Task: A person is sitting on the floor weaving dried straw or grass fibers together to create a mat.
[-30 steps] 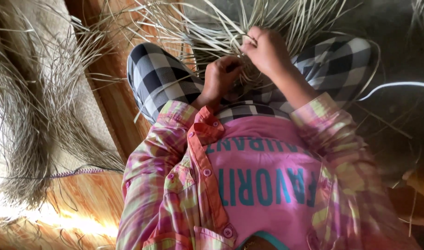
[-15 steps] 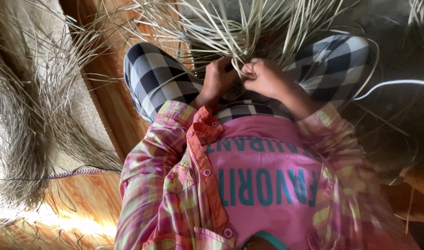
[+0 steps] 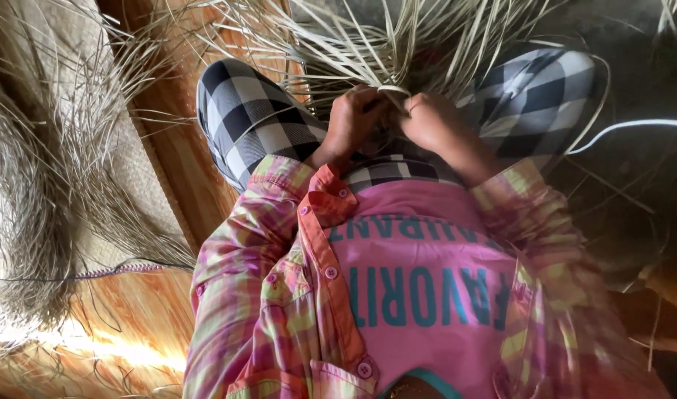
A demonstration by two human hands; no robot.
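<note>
Where both hands meet (over lap), straw strips fan outward.

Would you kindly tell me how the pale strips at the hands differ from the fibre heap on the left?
The strips are flat, broad and pale, fanning stiffly upward from both hands; the fibre heap is thinner, greyer and droops in a tangle. The left hand and right hand grip the strips, while nothing touches the heap. Both look like dried plant material.

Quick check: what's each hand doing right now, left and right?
Left hand: closed, pinching the pale straw strips.
Right hand: closed on the same strips.
</note>
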